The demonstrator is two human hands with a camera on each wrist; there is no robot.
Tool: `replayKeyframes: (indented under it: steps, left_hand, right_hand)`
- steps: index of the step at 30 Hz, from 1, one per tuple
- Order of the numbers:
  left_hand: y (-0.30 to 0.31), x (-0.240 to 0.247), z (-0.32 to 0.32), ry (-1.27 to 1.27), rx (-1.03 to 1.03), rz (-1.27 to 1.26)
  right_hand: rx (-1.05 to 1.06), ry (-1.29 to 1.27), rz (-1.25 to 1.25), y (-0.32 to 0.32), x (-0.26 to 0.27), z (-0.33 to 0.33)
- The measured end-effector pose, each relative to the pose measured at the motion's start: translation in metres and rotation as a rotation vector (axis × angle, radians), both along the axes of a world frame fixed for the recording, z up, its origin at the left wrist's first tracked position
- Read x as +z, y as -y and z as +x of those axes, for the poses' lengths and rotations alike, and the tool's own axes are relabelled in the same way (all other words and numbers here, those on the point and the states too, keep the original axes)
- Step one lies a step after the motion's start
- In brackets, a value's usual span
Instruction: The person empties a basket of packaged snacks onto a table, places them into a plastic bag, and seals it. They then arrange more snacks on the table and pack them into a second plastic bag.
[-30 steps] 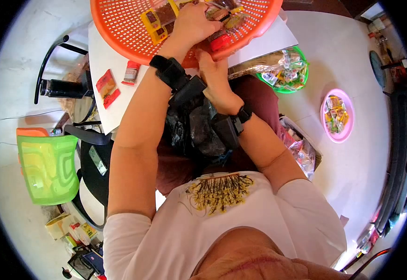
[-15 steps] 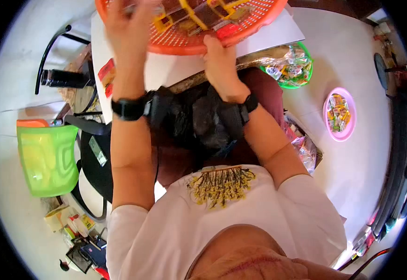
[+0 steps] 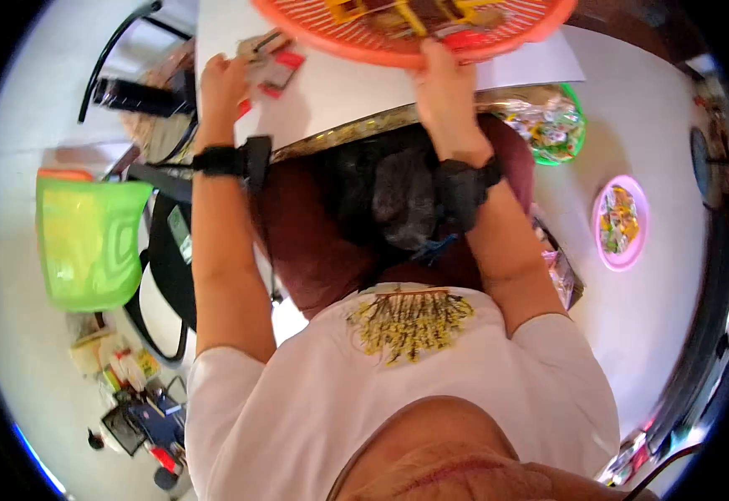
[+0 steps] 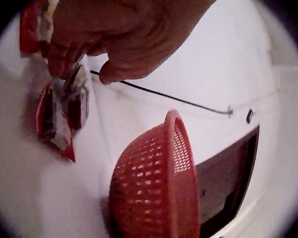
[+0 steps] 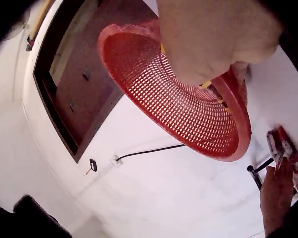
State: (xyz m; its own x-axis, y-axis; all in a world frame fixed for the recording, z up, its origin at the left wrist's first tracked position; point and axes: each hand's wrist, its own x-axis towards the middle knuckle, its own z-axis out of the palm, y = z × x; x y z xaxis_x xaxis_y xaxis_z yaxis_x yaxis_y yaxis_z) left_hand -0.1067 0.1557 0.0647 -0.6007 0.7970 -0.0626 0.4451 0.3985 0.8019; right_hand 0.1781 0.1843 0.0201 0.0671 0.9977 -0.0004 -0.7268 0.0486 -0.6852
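The right hand (image 3: 449,104) grips the near rim of an orange-red plastic basket (image 3: 364,46), which is tilted above the white table. Yellow-edged packets (image 3: 406,17) and a red one lie inside it. Off to the left, the left hand (image 3: 224,92) is over small red packets (image 3: 281,73) on the table. In the left wrist view its fingertips are right at a red-and-silver packet (image 4: 59,119), and the thumb stands apart from the fingers. Another red packet (image 4: 32,27) is partly hidden behind that hand.
A green basin (image 3: 548,129) of wrapped packets stands right of the table (image 3: 339,96). Farther right, a pink basin (image 3: 619,221) with more packets sits on the floor. At left are a black chair (image 3: 172,242) and a green plastic container (image 3: 93,242). A black bag (image 3: 402,196) lies in the lap.
The left hand has left the basket's inside and moved left to the packets on the table, where another packet now shows. The right hand still grips the basket rim.
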Motion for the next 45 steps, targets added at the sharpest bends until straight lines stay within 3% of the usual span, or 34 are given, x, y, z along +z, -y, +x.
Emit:
replayKeyframes:
  steps: [1,4,7,10,11,16,19,21,27,30,33,36,40,42,43,45]
  left_hand:
    - [-0.006,-0.014,-0.015,-0.188,0.008,0.038]
    - [-0.011,-0.017,-0.019,-0.481,-0.047,0.486]
    - [-0.005,0.031,0.038,-0.347,-0.157,0.688]
    - [-0.014,0.051,0.096,-0.209,-0.359,0.747]
    - [-0.019,0.050,0.114,-0.134,-0.450,0.716]
    - [-0.045,0.035,0.190,-0.249,-0.880,0.340]
    - [-0.068,0.028,0.207,-0.268,-1.048,0.108]
    - [-0.082,0.032,0.212,-0.354,-1.118,-0.064]
    - [-0.088,0.040,0.229,-0.046,-1.186,0.035]
    - [-0.088,0.047,0.229,-0.160,-1.286,-0.075]
    - [-0.077,0.045,0.226,-0.127,-1.324,0.014]
    - [-0.065,0.040,0.223,-0.249,-1.266,0.137]
    - [-0.056,0.042,0.218,-0.145,-1.160,0.120]
    - [-0.058,0.041,0.210,-0.033,-1.110,0.116]
    - [-0.061,0.034,0.205,-0.158,-1.113,0.283]
    - [-0.066,0.020,0.196,-0.095,-0.926,0.364]
  right_hand:
    - [-0.002,-0.083,-0.065,0.003,0.005,-0.003]
    - [-0.004,0.020,-0.020,0.001,-0.006,-0.007]
    - [0.091,0.006,-0.040,0.007,-0.002,-0.005]
    - [-0.059,0.050,0.064,0.000,-0.014,-0.017]
    - [-0.044,0.069,0.060,0.000,-0.016,-0.016]
    - [-0.036,0.006,0.083,0.003,-0.012,-0.016]
    - [-0.049,-0.008,0.183,0.003,-0.012,-0.013]
    - [-0.019,0.064,0.081,0.003,-0.016,-0.012]
    - [0.022,-0.020,0.077,0.005,-0.020,-0.009]
    - [0.084,-0.013,0.012,0.006,-0.018,-0.007]
    - [-0.030,0.073,0.079,0.002,-0.022,-0.013]
    - [-0.042,0.142,0.144,0.000,-0.030,-0.016]
    - [0.059,0.058,0.075,0.003,-0.020,-0.010]
    - [0.012,-0.044,0.063,0.006,-0.007,-0.013]
    - [-0.011,-0.095,0.057,0.007,-0.001,-0.014]
    - [0.061,-0.055,0.055,0.007,0.007,-0.009]
